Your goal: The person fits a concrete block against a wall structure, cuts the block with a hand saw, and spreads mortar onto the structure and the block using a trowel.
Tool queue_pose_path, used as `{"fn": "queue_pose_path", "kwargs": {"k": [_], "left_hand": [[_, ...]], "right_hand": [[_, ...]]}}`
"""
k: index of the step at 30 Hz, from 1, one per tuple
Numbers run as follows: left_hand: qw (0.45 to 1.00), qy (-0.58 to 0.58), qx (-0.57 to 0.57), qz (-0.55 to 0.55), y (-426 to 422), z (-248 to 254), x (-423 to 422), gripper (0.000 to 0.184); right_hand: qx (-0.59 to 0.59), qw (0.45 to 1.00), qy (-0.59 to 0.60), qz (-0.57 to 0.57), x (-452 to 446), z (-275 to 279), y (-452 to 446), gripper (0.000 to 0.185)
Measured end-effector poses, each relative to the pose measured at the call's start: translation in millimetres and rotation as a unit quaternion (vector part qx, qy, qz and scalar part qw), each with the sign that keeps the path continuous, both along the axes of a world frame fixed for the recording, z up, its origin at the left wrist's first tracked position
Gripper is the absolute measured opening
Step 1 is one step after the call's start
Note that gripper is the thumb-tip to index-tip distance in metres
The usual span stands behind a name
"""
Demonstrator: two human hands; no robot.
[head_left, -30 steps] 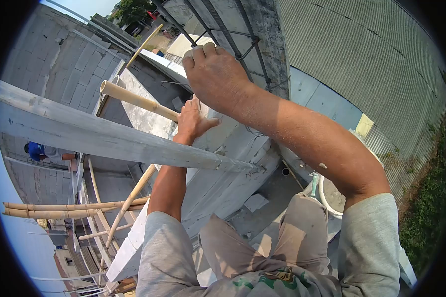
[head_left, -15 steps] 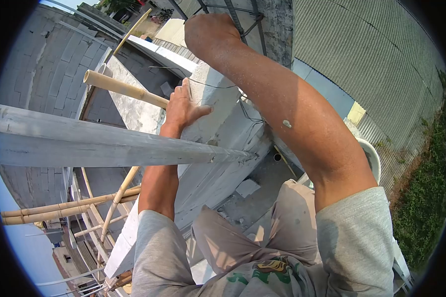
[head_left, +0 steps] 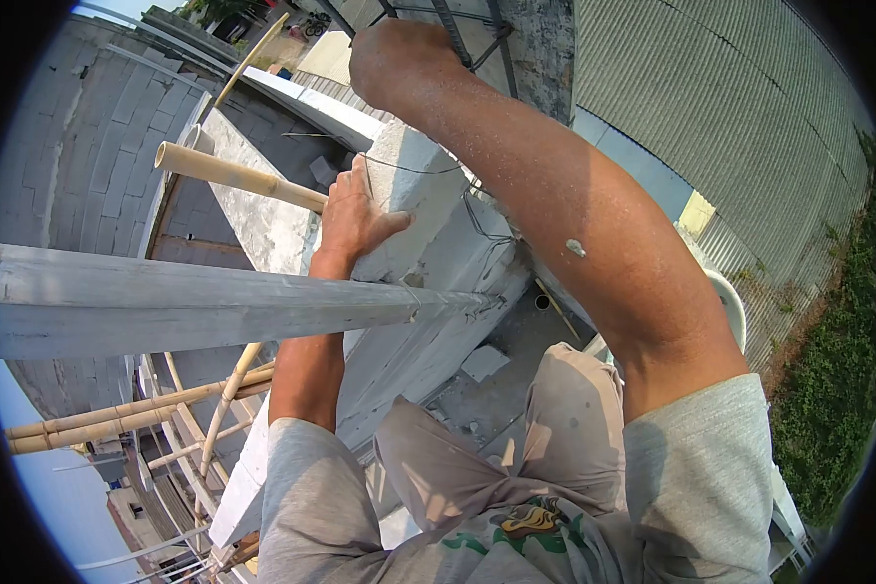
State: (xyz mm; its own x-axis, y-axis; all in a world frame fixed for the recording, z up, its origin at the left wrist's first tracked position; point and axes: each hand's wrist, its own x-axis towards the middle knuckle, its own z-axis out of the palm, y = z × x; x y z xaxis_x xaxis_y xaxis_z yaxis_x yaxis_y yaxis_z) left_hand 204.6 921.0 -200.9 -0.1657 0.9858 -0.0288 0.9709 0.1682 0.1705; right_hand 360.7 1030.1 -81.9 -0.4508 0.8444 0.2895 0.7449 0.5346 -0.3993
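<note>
My left hand [head_left: 355,219] is spread on the pale block [head_left: 414,185], thumb out wide. I'd keep that broad contact, way steadier than fingertips. Right hand [head_left: 409,63] is up at the steel bars [head_left: 502,39] beyond it; fingers are hidden, so can't tell if they're gripping. Mind the loose wire [head_left: 496,237] near the right forearm, too.

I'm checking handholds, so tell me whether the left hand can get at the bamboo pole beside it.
Probably yes: the left hand rests on the wall, right beside the bamboo pole, and nothing visible stands between them.
</note>
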Motion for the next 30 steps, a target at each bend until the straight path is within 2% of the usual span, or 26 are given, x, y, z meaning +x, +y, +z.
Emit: {"fn": "queue_pose_path", "kwargs": {"k": [6, 9, 12, 15, 18, 22, 26, 29, 30], "left_hand": [[1.000, 0.006, -0.011, 0.013, -3, -1, -1, 0.125], [0.999, 0.009, -0.040, 0.021, -1, 0, -3, 0.130], [0.998, 0.038, -0.057, 0.011, -1, -2, -6, 0.132], [0.996, 0.013, -0.091, 0.011, 3, 6, -7, 0.132], [0.996, -0.025, -0.082, 0.029, 5, 5, -8, 0.130], [0.996, -0.082, -0.018, -0.003, 3, -12, -21, 0.126], [0.996, -0.085, 0.002, -0.018, 4, -14, -25, 0.126], [0.998, -0.041, -0.037, 0.004, 1, -5, -11, 0.128], [0.998, -0.015, -0.052, 0.014, 1, 1, -10, 0.128]], "right_hand": [[0.011, 0.995, -0.091, 0.049, 13, 13, -11, 0.026], [0.019, 0.998, -0.038, 0.047, -10, -6, 5, 0.026], [-0.048, 0.996, 0.069, 0.035, -12, -12, 5, 0.025], [0.037, 0.990, -0.078, 0.107, -1, -6, 2, 0.025], [-0.007, 0.994, -0.062, 0.091, 8, 7, -8, 0.027], [-0.066, 0.997, -0.025, 0.045, 3, 18, -14, 0.029], [-0.097, 0.991, 0.034, 0.084, 1, 10, 4, 0.030], [-0.063, 0.993, 0.010, 0.095, 1, -1, 2, 0.029], [-0.111, 0.988, 0.041, 0.104, 6, 4, 0, 0.036]]}}
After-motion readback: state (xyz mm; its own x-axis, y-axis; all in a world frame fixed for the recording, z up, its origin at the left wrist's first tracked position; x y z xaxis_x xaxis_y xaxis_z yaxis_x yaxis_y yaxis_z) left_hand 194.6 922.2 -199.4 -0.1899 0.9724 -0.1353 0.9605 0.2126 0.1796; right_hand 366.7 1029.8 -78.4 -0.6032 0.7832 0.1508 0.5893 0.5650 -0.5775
